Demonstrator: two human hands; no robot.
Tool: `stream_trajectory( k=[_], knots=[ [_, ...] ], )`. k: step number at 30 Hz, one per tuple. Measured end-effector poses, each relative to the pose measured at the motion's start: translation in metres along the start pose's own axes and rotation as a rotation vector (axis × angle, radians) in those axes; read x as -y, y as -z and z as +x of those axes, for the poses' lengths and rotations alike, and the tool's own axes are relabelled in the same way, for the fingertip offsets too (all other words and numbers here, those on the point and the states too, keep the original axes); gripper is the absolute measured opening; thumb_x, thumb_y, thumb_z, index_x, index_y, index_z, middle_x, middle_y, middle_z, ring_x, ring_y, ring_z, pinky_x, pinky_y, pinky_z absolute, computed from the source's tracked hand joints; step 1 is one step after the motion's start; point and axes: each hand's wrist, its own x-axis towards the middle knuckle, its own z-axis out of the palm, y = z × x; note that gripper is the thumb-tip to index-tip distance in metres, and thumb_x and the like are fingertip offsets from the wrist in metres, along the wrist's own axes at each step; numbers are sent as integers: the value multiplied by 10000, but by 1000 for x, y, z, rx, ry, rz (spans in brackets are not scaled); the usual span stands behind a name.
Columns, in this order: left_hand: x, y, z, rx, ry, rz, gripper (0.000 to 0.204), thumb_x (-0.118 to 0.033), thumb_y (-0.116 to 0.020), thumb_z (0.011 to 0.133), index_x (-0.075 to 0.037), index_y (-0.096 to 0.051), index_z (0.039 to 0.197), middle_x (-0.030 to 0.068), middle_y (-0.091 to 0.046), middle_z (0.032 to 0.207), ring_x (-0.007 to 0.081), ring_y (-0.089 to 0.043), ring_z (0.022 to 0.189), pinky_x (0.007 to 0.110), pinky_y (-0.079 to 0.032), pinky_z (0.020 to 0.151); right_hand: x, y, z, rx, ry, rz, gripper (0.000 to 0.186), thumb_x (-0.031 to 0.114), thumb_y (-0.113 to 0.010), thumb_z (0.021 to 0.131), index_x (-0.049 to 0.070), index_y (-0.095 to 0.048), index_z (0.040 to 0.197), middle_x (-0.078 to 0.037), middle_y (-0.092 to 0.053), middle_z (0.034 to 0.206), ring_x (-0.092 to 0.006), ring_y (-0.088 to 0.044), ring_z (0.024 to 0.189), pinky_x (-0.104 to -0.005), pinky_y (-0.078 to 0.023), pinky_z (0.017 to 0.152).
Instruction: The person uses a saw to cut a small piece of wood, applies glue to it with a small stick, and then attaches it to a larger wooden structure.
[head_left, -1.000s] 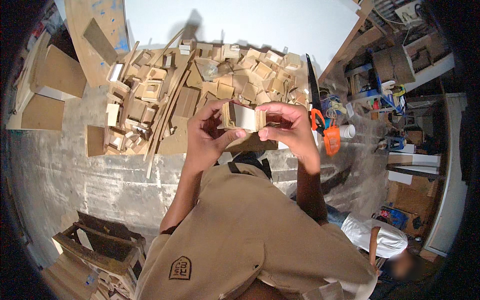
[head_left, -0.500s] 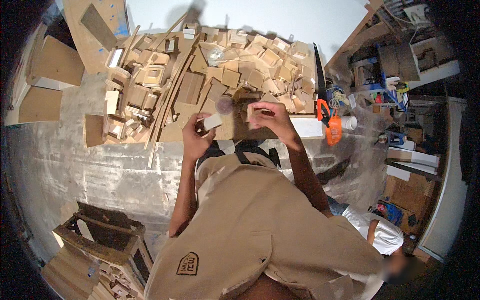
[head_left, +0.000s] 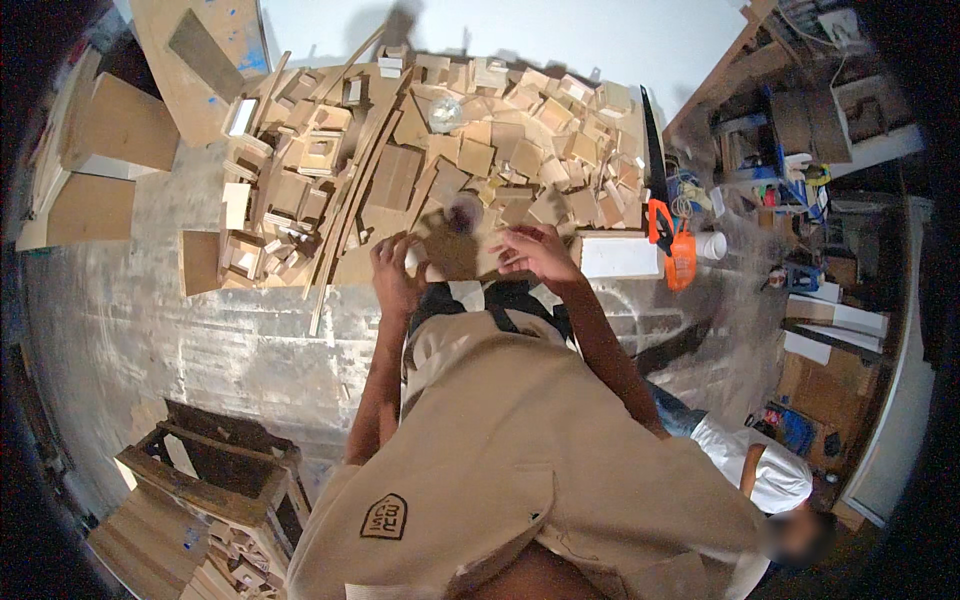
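Note:
My left hand [head_left: 397, 278] is at the near edge of the table, its fingers curled round a small pale wooden block [head_left: 413, 260] that is mostly hidden by them. To the right, my right hand [head_left: 538, 258] hovers over the same edge with fingers apart and pointing left, and I see no piece between them. Between and just beyond the hands is a round, purplish translucent disc or lid [head_left: 464, 212]. Behind it spreads a heap of small wooden blocks and box-like pieces [head_left: 525, 157].
Long thin wooden strips [head_left: 352, 190] lie left of centre. A handsaw with an orange handle [head_left: 680, 255] lies at the right edge near a white bucket [head_left: 711, 245]. A wooden frame stand [head_left: 200, 480] is on the floor at lower left. Another person [head_left: 770, 478] is at lower right.
My left hand has turned, so the block's pale face is now mostly covered. The piece seen at my right hand's fingertips no longer shows, and those fingers have spread. The view has shifted slightly.

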Motion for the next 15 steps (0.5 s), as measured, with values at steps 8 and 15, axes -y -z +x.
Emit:
stream_trajectory(
  k=[8, 15],
  knots=[
    [-98, 30, 52, 357, -4, -670, 336, -75, -766, 778, -55, -694, 1106, 91, -670, 979, 154, -650, 796, 269, -536, 647, 36, -32, -6, 159, 106, 108, 244, 252, -563, 969, 20, -634, 989, -92, -666, 848, -203, -652, 691, -333, -546, 652],
    [-119, 42, 64, 214, -52, -531, 267, -47, -799, 738, -6, -708, 985, 99, -653, 809, 137, -623, 694, 246, -499, 542, 59, -38, -15, 9, 322, -261, 267, 247, -599, 961, -12, -665, 953, -76, -675, 845, -139, -660, 675, -262, -532, 581]
  ],
)
